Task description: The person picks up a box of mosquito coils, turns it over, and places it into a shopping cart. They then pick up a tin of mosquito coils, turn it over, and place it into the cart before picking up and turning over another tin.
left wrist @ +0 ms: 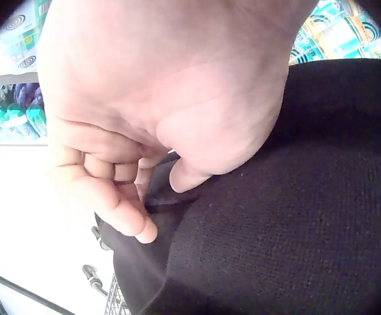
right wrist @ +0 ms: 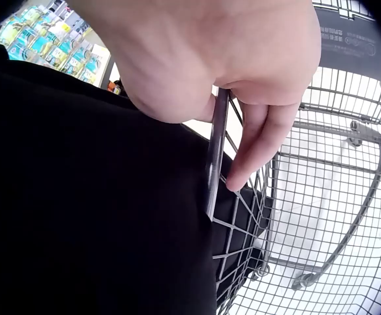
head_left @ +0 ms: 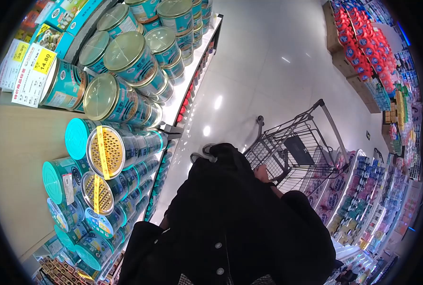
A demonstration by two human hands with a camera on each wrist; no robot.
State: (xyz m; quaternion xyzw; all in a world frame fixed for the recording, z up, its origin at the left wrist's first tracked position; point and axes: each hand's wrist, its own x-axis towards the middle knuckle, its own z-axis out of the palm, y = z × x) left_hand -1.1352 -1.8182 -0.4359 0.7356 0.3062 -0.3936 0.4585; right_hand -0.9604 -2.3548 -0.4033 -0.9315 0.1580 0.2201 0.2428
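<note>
My right hand (right wrist: 230,59) grips the dark top rail (right wrist: 215,164) of a wire shopping cart (head_left: 278,138). Its thumb lies on the near side of the rail and its fingers hang down inside the basket. In the head view the same hand shows just past the black clothing (head_left: 221,204), at the cart's side. My left hand (left wrist: 164,105) hangs beside the black clothing with loosely curled fingers and holds nothing visible. The clothing hides most of that hand in the head view. Inside the cart's wire basket no goods show.
Shelves on the left carry stacked teal tins (head_left: 130,52) and lidded canisters (head_left: 106,152), with price cards (head_left: 33,76) at their edge. Shiny floor (head_left: 249,61) runs ahead. Red packs (head_left: 358,42) sit on boxes at the far right, and lit shelves (head_left: 363,199) stand beyond the cart.
</note>
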